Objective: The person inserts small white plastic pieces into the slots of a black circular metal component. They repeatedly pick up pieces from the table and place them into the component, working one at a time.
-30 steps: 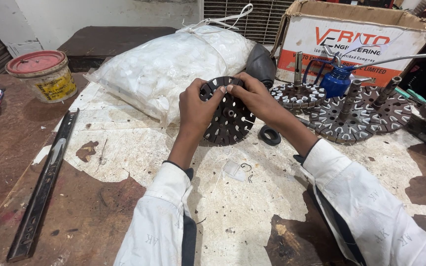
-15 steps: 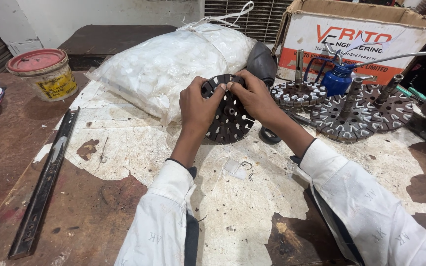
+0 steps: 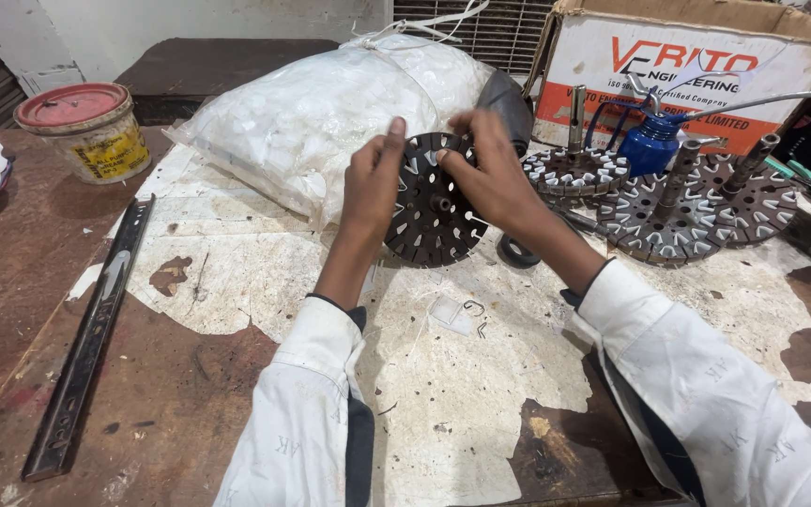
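Both hands grip the round slotted metal disc (image 3: pixel 434 202): left hand (image 3: pixel 373 183), right hand (image 3: pixel 485 174). Tilted above the counter (image 3: pixel 237 272), it could slip and drop.

Even, soft indoor light; sharp focus, slight blur on fingers.

On the table (image 3: pixel 237 394), the bag (image 3: pixel 312 122) lies behind the slotted disc (image 3: pixel 434 211), tin (image 3: pixel 86 131) far left, box (image 3: pixel 687 66) right.
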